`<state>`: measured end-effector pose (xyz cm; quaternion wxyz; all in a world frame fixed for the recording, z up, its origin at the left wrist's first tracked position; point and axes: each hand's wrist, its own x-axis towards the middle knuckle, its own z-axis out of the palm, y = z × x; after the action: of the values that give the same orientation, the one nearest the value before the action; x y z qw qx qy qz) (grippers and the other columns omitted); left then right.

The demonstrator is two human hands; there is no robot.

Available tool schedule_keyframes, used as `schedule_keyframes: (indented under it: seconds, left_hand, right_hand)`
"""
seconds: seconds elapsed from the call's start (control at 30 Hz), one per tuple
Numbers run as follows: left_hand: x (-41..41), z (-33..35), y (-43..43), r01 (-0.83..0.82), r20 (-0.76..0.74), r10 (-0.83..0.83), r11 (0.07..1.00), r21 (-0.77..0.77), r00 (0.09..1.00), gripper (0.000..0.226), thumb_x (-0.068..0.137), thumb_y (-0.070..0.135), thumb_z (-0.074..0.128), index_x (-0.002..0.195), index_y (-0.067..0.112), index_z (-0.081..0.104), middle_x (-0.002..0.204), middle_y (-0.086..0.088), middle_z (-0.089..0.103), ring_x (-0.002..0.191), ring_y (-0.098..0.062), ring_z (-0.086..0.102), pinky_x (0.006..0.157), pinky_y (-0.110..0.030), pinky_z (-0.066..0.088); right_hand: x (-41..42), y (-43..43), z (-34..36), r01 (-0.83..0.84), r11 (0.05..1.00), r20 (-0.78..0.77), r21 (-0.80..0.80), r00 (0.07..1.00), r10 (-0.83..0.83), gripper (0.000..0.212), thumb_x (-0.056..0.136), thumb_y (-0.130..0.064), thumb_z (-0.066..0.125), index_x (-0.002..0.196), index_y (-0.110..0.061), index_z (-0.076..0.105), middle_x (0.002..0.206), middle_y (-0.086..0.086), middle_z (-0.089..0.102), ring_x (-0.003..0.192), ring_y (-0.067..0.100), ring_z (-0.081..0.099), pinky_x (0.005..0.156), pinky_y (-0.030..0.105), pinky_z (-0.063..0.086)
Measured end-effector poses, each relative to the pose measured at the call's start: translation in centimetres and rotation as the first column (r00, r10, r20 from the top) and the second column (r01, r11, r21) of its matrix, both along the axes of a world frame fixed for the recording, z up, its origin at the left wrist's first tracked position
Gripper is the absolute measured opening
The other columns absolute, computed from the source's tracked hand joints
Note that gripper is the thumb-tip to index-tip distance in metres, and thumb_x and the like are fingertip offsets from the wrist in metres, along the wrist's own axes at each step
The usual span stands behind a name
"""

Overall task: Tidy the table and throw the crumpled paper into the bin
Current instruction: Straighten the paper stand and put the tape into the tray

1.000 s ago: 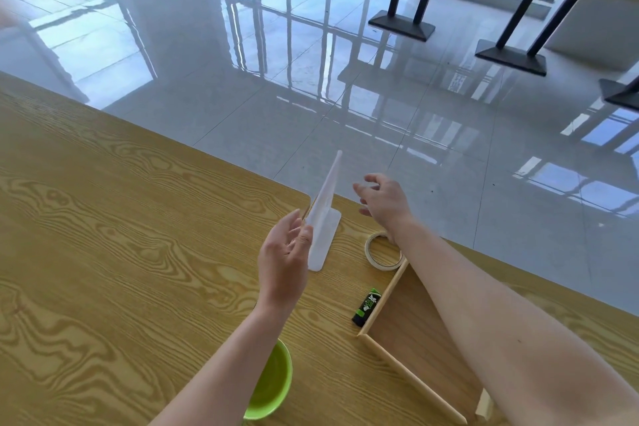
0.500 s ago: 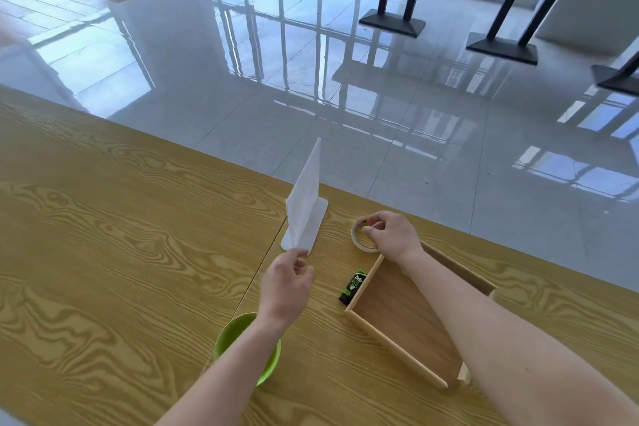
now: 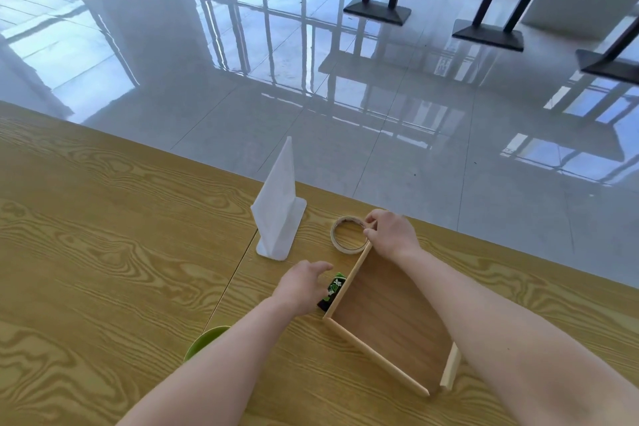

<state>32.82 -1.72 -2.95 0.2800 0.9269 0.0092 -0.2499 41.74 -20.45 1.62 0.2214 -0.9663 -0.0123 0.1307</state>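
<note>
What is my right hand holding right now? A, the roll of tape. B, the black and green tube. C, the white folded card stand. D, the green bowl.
A: the fingers of the right hand pinch the rim of the roll of tape, which lies on the table at the far corner of the wooden tray.

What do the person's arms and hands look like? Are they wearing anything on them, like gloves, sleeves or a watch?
The left forearm and right forearm are bare to the picture's edge; no sleeves show. The left hand and right hand wear no gloves, and no watch, bracelet or ring is visible.
</note>
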Motion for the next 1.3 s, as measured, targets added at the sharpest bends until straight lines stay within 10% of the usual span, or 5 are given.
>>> schedule_keyframes:
  seconds: [0.57, 0.83, 1.3]
  left_hand:
    - [2.1, -2.4, 0.6, 0.089, 0.155, -0.104, 0.991, 0.097, 0.982, 0.045, 0.095, 0.024, 0.060, 0.138, 0.031, 0.051, 0.109, 0.001, 0.045, 0.099, -0.019, 0.053, 0.082, -0.033, 0.051]
    - [2.0, -2.8, -0.6, 0.189, 0.204, -0.233, 0.959, 0.211, 0.951, 0.028, 0.093, 0.024, 0.061, 0.121, 0.017, 0.060, 0.102, 0.000, 0.048, 0.097, -0.019, 0.049, 0.075, -0.038, 0.052]
    - [1.7, -1.3, -0.8, -0.183, 0.289, 0.208, 0.977, -0.109, 0.935, 0.036, 0.090, 0.029, 0.066, 0.125, 0.021, 0.065, 0.102, 0.004, 0.060, 0.088, -0.011, 0.059, 0.076, -0.023, 0.048]
  right_hand:
    - [5.4, 1.2, -5.4, -0.075, 0.977, -0.084, -0.201, 0.995, 0.059, 0.033, 0.095, -0.027, 0.061, 0.124, -0.012, 0.058, 0.124, 0.012, 0.060, 0.114, 0.031, 0.058, 0.092, 0.041, 0.051]
    - [6.1, 1.3, -5.8, -0.115, 0.948, -0.051, -0.296, 0.993, 0.104, 0.008, 0.094, -0.009, 0.056, 0.097, -0.015, 0.060, 0.103, 0.007, 0.061, 0.087, 0.024, 0.057, 0.071, 0.034, 0.049]
    - [6.2, -0.6, -3.7, 0.131, 0.991, 0.143, 0.011, 0.981, -0.131, 0.024, 0.091, -0.001, 0.054, 0.102, -0.007, 0.074, 0.102, 0.012, 0.070, 0.095, 0.030, 0.065, 0.076, 0.031, 0.046]
